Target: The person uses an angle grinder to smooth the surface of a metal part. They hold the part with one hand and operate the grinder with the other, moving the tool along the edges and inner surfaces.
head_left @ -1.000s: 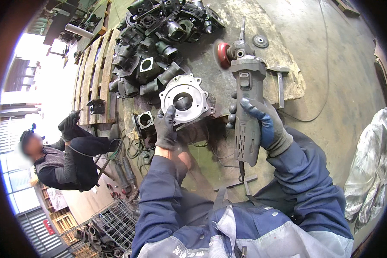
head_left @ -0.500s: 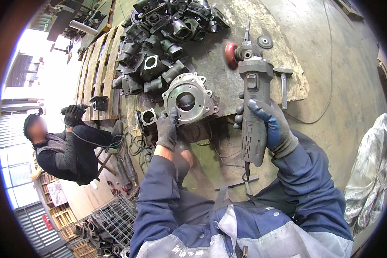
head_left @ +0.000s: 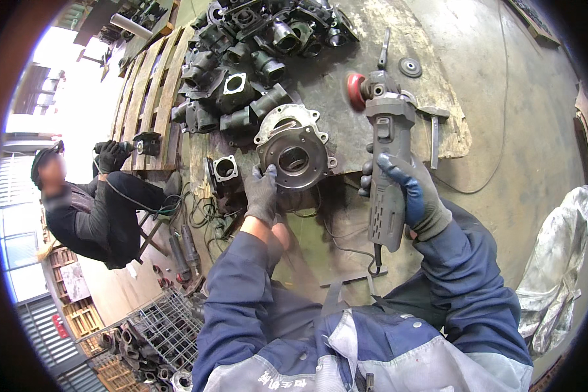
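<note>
Flanged part (head_left: 311,163) has turned since the earlier frame: dark ringed face now toward me, by the board's (head_left: 431,85) near edge. I've got left hand (head_left: 262,193) clamped on its lower-left rim, far-side grip hidden. Right hand (head_left: 413,193) wraps the grinder (head_left: 386,204), its palm hidden. Disc (head_left: 356,91) edge blurry.

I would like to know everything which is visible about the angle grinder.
The angle grinder has a long, dark grey, plastic-looking body with a switch, vent slots and a cable at its near end. A red disc sits on its head's left. The gloved right hand grips it, head pointing forward over the work surface.
</note>
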A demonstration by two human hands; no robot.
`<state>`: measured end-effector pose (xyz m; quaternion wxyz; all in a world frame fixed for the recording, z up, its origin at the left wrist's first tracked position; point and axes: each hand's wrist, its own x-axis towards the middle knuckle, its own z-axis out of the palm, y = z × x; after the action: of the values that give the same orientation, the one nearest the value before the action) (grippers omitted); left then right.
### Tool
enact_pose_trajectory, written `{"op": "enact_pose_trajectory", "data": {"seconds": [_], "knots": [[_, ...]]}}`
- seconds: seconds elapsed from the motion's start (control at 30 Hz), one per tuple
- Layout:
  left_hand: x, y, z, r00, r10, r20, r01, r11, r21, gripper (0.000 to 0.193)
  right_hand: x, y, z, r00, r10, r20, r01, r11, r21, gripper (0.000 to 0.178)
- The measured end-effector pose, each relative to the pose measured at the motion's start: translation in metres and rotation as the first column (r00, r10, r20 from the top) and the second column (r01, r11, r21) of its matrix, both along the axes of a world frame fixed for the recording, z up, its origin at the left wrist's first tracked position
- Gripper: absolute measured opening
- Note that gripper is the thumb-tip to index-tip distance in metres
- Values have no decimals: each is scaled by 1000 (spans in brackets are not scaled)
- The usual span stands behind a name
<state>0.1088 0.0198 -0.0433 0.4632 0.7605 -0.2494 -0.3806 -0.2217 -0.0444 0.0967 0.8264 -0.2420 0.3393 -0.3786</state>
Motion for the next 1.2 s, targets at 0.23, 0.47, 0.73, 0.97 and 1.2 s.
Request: {"op": "enact_pose_trajectory", "data": {"seconds": [0.23, 0.47, 0.73, 0.97, 1.2], "knots": [[0, -6, -1, 999, 43, 28, -45, 998, 44, 40, 2, 0, -2, 999, 23, -25, -22, 999, 29, 37], [-22, -57, 48, 858, -224, 462, 130, 965, 226, 45, -7, -2, 6, 999, -50, 22, 49, 998, 41, 34], [-19, -67, 32, 836, -233, 497, 163, 970, 181, 44, -26, -6, 4, 998, -48, 42, 47, 999, 28, 32], [-13, -44, 42, 823, -370, 432, 303, 928, 217, 39, -24, -4, 8, 999, -46, 21, 46, 999, 19, 33], [-16, -48, 63, 706, -485, 516, 371, 874, 315, 36, -19, -6, 4, 998, 33, -52, -35, 998, -42, 42]]}}
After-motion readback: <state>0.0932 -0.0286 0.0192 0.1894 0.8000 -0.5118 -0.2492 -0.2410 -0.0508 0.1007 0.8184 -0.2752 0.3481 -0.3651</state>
